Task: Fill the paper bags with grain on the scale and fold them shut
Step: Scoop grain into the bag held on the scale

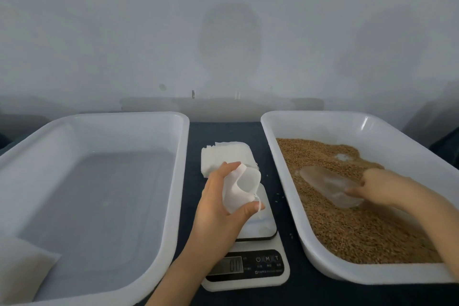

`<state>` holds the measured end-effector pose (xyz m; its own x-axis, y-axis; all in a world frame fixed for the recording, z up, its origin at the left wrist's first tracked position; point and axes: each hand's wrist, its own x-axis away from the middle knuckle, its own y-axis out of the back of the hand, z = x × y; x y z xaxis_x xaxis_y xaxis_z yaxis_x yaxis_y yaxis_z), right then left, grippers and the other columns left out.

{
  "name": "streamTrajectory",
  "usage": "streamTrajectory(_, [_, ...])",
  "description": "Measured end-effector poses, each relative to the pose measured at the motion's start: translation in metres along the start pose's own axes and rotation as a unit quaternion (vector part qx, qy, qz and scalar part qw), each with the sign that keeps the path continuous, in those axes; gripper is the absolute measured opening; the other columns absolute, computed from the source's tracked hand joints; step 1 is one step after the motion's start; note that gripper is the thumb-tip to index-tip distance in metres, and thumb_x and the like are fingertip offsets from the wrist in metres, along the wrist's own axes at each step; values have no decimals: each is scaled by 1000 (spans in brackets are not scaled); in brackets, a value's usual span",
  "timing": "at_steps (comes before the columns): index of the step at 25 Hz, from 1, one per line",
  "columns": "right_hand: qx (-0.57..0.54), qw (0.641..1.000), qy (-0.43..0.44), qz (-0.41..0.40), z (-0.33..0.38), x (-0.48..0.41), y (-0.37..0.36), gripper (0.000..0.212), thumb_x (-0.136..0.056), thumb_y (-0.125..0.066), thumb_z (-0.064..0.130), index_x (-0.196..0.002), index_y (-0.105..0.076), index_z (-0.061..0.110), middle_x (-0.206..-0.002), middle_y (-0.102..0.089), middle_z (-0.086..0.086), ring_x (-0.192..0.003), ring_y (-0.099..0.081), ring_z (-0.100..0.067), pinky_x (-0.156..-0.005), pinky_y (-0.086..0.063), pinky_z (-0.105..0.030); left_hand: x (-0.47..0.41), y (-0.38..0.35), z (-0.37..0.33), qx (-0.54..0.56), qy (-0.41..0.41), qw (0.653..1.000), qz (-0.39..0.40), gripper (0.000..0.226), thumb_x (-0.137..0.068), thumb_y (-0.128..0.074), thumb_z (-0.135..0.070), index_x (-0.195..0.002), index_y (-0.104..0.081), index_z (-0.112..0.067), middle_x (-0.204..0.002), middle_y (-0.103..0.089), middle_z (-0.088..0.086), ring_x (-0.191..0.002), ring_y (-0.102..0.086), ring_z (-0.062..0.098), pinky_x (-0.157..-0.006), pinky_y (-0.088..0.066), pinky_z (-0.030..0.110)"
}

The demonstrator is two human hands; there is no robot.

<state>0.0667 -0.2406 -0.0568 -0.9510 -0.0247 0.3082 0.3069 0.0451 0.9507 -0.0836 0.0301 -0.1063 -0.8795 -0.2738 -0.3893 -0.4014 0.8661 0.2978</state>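
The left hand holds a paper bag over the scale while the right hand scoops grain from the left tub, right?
Not quite: the head view shows the grain in the right tub, where the right hand holds the scoop. The rest stands.

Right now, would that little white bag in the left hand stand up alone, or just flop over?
Probably floppy: the white bag creases and bends where the left hand pinches it. It looks empty, so likely very light and apt to tip on the scale unless held. The thin paper seems easy to crumple.
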Motion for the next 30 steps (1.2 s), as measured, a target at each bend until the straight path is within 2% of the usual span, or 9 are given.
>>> streamTrajectory(3, [-13,1000,2,-12,7,9,2,37,-85,-62,37,-58,-47,17,-55,-43,5,-51,-38,-11,-51,-23,-27,0,1,0,5,-2,1000,2,67,-72,-78,-32,-115,-35,-61,-117,-39,-42,-110,-44,-11,-74,-43,1])
streamTrajectory(6, [-48,998,22,-28,10,16,3,27,-85,-61,27,-64,-51,14,-59,-46,3,-51,-43,-12,-47,-29,-24,-1,2,-1,0,3,1000,-7,65,-72,-77,-33,-114,-35,-59,-116,-40,-40,-110,-46,-8,-69,-43,3])
streamTrajectory(10, [-84,991,63,-78,13,18,2,17,-88,-57,30,-90,-44,20,-76,-54,2,-62,-52,-12,-50,-36,-25,-2,1,-1,-6,5,1000,-8,62,-73,-77,-34,-112,-35,-58,-112,-38,-43,-105,-46,-12,-72,-39,3])
streamTrajectory(13, [-75,992,77,-60,13,16,-3,39,-93,-50,22,-127,-32,29,-86,-54,1,-69,-59,-13,-59,-48,-28,-2,1,0,-8,7,1000,-9,61,-73,-76,-34,-111,-35,-59,-109,-37,-47,-105,-44,-18,-68,-39,2])
streamTrajectory(15, [-48,995,78,-45,14,15,-5,50,-95,-45,16,-137,-24,35,-90,-49,-1,-70,-59,-15,-63,-50,-28,-2,1,1,-12,6,1000,-7,61,-74,-76,-35,-111,-35,-59,-108,-37,-50,-105,-41,-22,-65,-38,-1])
streamTrajectory(18, [-20,995,100,-5,17,15,-5,53,-95,-44,11,-138,-24,35,-88,-44,0,-62,-52,-11,-53,-43,-22,-2,0,2,-10,8,1000,-6,60,-73,-76,-35,-112,-36,-58,-111,-39,-45,-107,-42,-19,-68,-38,2])
streamTrajectory(21, [-29,988,148,20,20,15,-4,51,-95,-45,12,-137,-32,35,-84,-54,2,-57,-51,-11,-48,-38,-20,-2,1,2,-11,7,1000,-6,60,-74,-76,-35,-111,-35,-58,-113,-39,-43,-107,-42,-18,-69,-38,2])
streamTrajectory(25, [-65,984,166,27,20,18,0,50,-94,-44,13,-136,-41,38,-104,-62,4,-75,-63,-17,-56,-43,-23,-2,2,2,-12,5,1000,-8,59,-74,-75,-35,-113,-37,-57,-114,-40,-42,-107,-41,-20,-67,-41,0])
streamTrajectory(30, [-145,980,125,60,19,19,0,55,-89,-44,10,-138,-41,34,-89,-60,2,-38,-50,-7,-41,-41,-22,-2,2,3,-9,4,1000,-4,60,-74,-76,-33,-113,-37,-57,-114,-41,-41,-108,-41,-19,-67,-42,-2])
